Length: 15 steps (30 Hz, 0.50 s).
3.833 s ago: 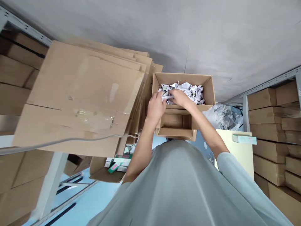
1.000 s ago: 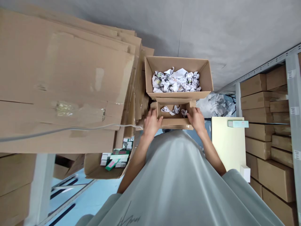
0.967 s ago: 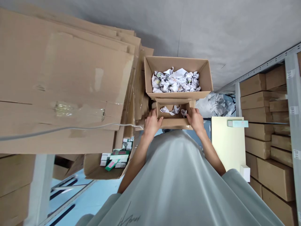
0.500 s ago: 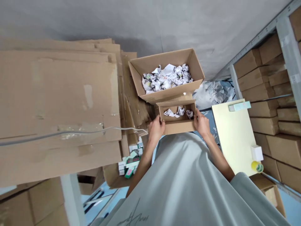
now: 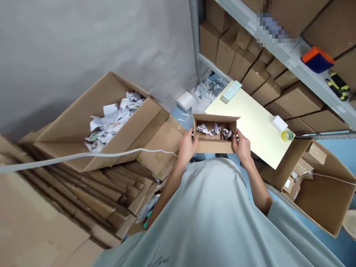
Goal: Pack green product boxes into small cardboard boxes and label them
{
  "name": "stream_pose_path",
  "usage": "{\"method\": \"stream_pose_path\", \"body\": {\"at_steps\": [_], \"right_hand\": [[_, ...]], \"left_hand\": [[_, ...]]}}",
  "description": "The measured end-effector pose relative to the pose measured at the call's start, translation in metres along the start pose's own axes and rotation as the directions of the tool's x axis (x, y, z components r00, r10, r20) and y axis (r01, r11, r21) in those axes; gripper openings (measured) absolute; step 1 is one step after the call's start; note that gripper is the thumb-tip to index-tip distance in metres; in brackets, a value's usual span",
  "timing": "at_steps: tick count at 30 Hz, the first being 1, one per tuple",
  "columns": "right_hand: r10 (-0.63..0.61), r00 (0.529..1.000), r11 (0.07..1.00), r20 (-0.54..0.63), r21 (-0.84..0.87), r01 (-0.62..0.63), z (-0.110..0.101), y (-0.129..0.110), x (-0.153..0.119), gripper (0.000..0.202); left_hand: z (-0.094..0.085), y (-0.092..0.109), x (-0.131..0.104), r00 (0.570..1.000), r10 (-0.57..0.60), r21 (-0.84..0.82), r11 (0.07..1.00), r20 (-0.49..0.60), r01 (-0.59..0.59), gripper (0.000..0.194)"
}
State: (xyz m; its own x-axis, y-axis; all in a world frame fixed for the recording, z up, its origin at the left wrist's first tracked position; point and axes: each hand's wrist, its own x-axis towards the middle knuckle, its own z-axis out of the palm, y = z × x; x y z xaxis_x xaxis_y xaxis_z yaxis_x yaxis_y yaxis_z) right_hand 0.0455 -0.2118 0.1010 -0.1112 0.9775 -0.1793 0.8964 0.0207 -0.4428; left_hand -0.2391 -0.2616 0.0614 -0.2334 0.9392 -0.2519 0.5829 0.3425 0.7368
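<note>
Held in front of the body is a small open cardboard box (image 5: 215,147), with crumpled printed paper (image 5: 214,129) in it. My left hand (image 5: 187,147) grips its left end, thumb on the near side. At the right end my right hand (image 5: 241,146) holds it the same way. The box is level, its opening facing up. Just beyond it lies a pale yellow board (image 5: 250,126), bearing a light green carton (image 5: 231,91), a small white box (image 5: 279,123) and a yellow tape roll (image 5: 287,135).
A large carton (image 5: 139,126) of crumpled paper stands at the left above stacked flat cardboard (image 5: 91,193). Shelves (image 5: 278,48) of boxes line the upper right. At the right is an open carton (image 5: 322,200). A white cable (image 5: 83,156) crosses the left side.
The view has swung right, towards the shelves and the yellow board. Both hands still hold the small box, which is now beside the board and away from the large carton.
</note>
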Motion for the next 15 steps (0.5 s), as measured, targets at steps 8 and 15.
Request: {"method": "stream_pose_path", "body": {"at_steps": [8, 15], "right_hand": [[0.220, 0.973, 0.969, -0.077, 0.135, -0.208, -0.030, 0.142, 0.037, 0.057], [0.385, 0.922, 0.914, 0.046, 0.118, -0.388, -0.026, 0.223, 0.070, 0.055]], "left_hand": [[0.123, 0.099, 0.097, 0.976, 0.122, 0.128, 0.981, 0.183, -0.147, 0.056], [0.224, 0.137, 0.157, 0.956, 0.070, 0.242, 0.960, 0.285, -0.142, 0.055]]}}
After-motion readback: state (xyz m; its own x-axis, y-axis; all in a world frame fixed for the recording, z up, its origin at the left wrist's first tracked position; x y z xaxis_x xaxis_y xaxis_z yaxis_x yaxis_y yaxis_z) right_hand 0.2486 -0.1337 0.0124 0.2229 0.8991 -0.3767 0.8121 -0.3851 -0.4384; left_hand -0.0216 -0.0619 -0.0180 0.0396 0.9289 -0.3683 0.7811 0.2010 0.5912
